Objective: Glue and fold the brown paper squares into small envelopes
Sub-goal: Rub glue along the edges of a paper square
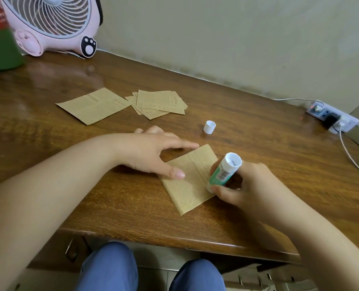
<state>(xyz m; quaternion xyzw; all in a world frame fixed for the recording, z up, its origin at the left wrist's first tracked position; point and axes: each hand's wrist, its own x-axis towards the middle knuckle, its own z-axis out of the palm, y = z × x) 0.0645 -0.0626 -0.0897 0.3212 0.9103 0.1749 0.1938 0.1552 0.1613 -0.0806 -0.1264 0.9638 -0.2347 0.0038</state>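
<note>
Brown paper (187,181), partly folded, is pinned flat near the desk's (258,156) front edge by the left hand's (151,154) straight fingers, so it cannot slide. A glue stick (223,171), tip down on the fold's seam, is gripped by the right hand (247,183). Its cap (209,127) stands behind; spare squares (159,103) wait toward the back edge.

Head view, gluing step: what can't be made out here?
- Glue tip of the green-and-white glue stick: hidden by the right hand gripping it.
- Print on the folded brown paper: too small; the left hand covers part.
- Pink desk fan: cut off by the top edge.
</note>
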